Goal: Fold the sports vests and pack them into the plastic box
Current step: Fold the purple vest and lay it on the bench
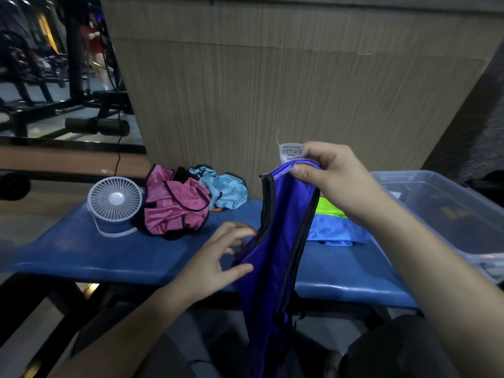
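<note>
A purple vest with black trim (278,241) hangs lengthwise over the blue bench (109,255). My right hand (335,175) pinches its top hem beside the white label. My left hand (218,257) reaches to the vest's left edge, fingers spread and touching the cloth. A crumpled pink vest (174,208) and a light blue vest (226,190) lie at the back of the bench. A folded blue vest (338,230) with a neon yellow one (328,208) behind it lies on the right. The clear plastic box (447,214) stands at the right end.
A small white desk fan (114,203) stands on the bench's left part. A tall cardboard panel (272,91) rises behind the bench. Gym equipment (54,77) fills the far left. My dark-clothed knee (395,350) shows at the bottom right.
</note>
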Motion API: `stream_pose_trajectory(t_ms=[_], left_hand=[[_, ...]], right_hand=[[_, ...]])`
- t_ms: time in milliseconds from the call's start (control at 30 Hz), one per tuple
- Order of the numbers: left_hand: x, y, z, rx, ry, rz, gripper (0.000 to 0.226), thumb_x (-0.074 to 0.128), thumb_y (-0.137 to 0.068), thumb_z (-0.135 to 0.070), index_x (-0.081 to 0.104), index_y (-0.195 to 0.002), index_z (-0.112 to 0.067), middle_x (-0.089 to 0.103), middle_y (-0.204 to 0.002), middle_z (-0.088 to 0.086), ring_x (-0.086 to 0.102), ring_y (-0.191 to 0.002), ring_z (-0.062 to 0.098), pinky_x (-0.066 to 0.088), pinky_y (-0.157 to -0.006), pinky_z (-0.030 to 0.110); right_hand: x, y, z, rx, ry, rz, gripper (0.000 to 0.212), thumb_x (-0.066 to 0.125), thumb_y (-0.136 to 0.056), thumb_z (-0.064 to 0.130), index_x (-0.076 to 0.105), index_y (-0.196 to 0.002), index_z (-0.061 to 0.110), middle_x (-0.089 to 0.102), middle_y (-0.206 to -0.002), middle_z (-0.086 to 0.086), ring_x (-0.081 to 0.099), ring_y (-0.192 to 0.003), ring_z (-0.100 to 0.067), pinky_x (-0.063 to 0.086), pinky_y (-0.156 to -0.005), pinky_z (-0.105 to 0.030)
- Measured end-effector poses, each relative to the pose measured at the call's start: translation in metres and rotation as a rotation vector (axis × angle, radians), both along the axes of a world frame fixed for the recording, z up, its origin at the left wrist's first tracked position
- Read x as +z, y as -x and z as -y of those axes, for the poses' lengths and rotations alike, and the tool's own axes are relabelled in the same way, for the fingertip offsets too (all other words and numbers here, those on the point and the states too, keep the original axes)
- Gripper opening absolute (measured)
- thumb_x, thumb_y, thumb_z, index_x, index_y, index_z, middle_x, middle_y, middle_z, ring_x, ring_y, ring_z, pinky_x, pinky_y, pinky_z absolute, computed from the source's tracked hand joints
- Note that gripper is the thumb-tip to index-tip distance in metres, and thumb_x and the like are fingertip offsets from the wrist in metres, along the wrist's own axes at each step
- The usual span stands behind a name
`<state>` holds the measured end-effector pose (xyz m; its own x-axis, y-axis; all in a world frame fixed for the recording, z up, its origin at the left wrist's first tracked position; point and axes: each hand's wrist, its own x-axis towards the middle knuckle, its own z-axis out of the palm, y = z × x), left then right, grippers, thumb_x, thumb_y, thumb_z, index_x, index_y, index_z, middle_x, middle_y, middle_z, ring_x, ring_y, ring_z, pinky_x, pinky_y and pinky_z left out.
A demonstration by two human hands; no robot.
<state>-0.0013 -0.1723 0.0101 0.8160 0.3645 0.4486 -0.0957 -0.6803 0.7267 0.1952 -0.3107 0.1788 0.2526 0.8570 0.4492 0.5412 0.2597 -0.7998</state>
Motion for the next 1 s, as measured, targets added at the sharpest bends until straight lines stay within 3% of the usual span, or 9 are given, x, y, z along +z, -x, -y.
stream_pose_trajectory(t_ms=[133,267,333,400,433,633,733,900,1000], left_hand=[[0.000,-0.003,0.006,0.043,-0.099,0.042,0.061,0.077,-0.087,-0.015,0.046,-0.129,-0.047,0.045,-0.139,-0.019,0.061,-0.113,0.010,0.050,-0.095,0.024],[-0.002,-0.008,0.008,0.143,0.077,-0.105,0.073,0.085,-0.078,-0.025,0.034,-0.124,-0.050,0.052,-0.124,-0.030,0.059,-0.109,-0.004,0.044,-0.094,0.010],[-0.009,-0.012,0.001,0.150,0.058,-0.263,0.054,0.084,-0.079,-0.032,0.048,-0.116,-0.048,0.061,-0.113,-0.028,0.061,-0.101,-0.008,0.049,-0.091,0.017],[-0.017,-0.011,-0.010,0.193,0.040,-0.305,0.014,0.079,-0.085,-0.031,0.066,-0.088,-0.035,0.071,-0.087,-0.017,0.067,-0.081,-0.001,0.054,-0.077,0.031],[-0.020,-0.009,-0.015,0.225,0.069,-0.290,0.010,0.077,-0.086,-0.030,0.069,-0.080,-0.031,0.072,-0.079,-0.014,0.066,-0.075,0.000,0.053,-0.072,0.033],[-0.002,0.003,-0.040,0.209,0.319,-0.147,0.010,0.076,-0.088,-0.020,0.077,-0.097,-0.024,0.078,-0.093,-0.009,0.071,-0.085,0.004,0.055,-0.078,0.024],[0.004,0.003,-0.045,0.230,0.301,-0.138,0.009,0.073,-0.090,-0.020,0.077,-0.097,-0.024,0.078,-0.092,-0.009,0.072,-0.084,0.005,0.054,-0.074,0.019],[0.009,0.003,-0.051,0.253,0.313,-0.146,0.010,0.068,-0.094,-0.024,0.076,-0.090,-0.023,0.078,-0.088,-0.004,0.073,-0.082,0.009,0.051,-0.068,0.018],[0.011,0.002,-0.054,0.229,0.310,-0.132,0.009,0.069,-0.094,-0.025,0.077,-0.096,-0.023,0.078,-0.093,-0.004,0.073,-0.088,0.010,0.053,-0.076,0.024]], right_hand=[[-0.005,0.003,-0.001,0.038,0.014,-0.004,0.021,0.063,-0.095,0.005,0.068,-0.079,0.018,0.060,-0.072,0.004,0.050,-0.069,-0.011,0.040,-0.063,-0.026],[-0.004,0.007,-0.002,0.072,0.006,-0.017,0.026,0.062,-0.095,0.000,0.068,-0.081,0.022,0.064,-0.072,0.015,0.054,-0.069,-0.004,0.043,-0.065,-0.016],[-0.003,0.008,-0.002,0.082,0.016,-0.012,0.027,0.062,-0.095,0.000,0.067,-0.081,0.023,0.065,-0.072,0.016,0.055,-0.069,-0.003,0.043,-0.067,-0.015],[-0.002,0.005,0.000,0.061,0.029,0.053,0.027,0.063,-0.095,0.002,0.067,-0.080,0.024,0.063,-0.072,0.013,0.053,-0.071,-0.005,0.041,-0.067,-0.019],[-0.002,0.001,0.001,0.033,0.034,0.096,0.023,0.064,-0.095,0.005,0.068,-0.080,0.022,0.062,-0.072,0.007,0.052,-0.072,-0.007,0.040,-0.068,-0.023],[0.004,-0.033,0.004,-0.159,0.061,0.259,0.005,0.068,-0.093,0.011,0.069,-0.094,0.007,0.066,-0.084,-0.015,0.053,-0.074,-0.007,0.045,-0.065,-0.032],[0.003,-0.046,0.001,-0.279,0.067,0.398,0.011,0.070,-0.091,0.016,0.066,-0.085,0.009,0.056,-0.065,0.007,0.044,-0.061,-0.001,0.039,-0.060,-0.030],[0.009,-0.049,-0.002,-0.334,0.009,0.466,0.017,0.069,-0.091,0.016,0.061,-0.077,0.011,0.050,-0.063,0.005,0.040,-0.061,-0.004,0.032,-0.058,-0.020],[0.015,-0.045,-0.006,-0.345,-0.004,0.493,0.027,0.069,-0.091,0.017,0.053,-0.069,0.019,0.044,-0.059,0.004,0.037,-0.059,-0.005,0.031,-0.056,-0.017]])
